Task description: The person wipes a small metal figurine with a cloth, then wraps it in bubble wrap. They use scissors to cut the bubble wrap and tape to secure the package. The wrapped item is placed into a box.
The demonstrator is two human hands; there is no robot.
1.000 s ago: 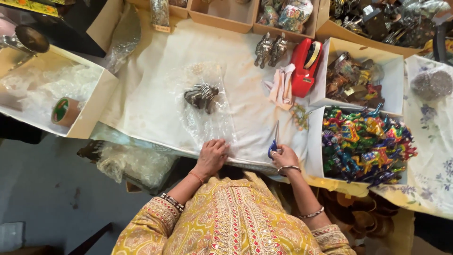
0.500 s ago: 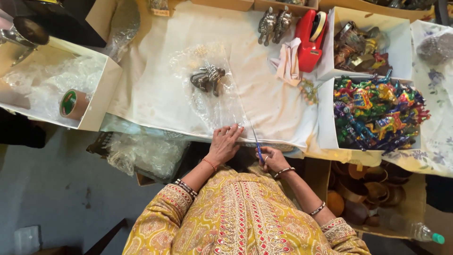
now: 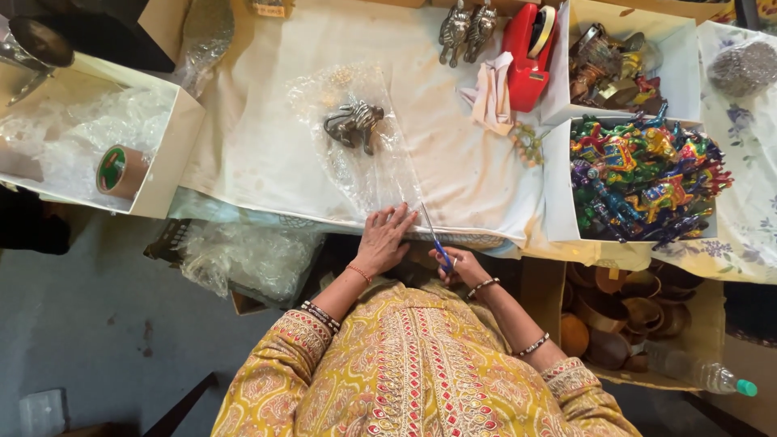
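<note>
Bubble wrap sheet (image 3: 356, 137) lies flat on the white cloth covering the table (image 3: 251, 137), a small grey metal animal figurine (image 3: 354, 123) resting on its upper middle.

Left hand (image 3: 384, 240) pressed flat on the sheet's near edge, fingers spread, pinning it. Right hand (image 3: 457, 265) closed around the blue handles of scissors (image 3: 431, 235); blades point away from the body, tips just at the sheet's near right edge.

Progress, as judged: the cut looks barely started at the near edge; nearly the whole length of the sheet ahead of the blades appears uncut, and the figurine is unwrapped.

Room: bare cloth runs ahead of the blades. Figurine sits left of that line, apart. Red tape dispenser (image 3: 528, 53) and pink cloth (image 3: 494, 93) lie at the far right. Box of painted figurines (image 3: 639, 174) bounds the right, box with tape roll (image 3: 121, 170) the left.
</note>
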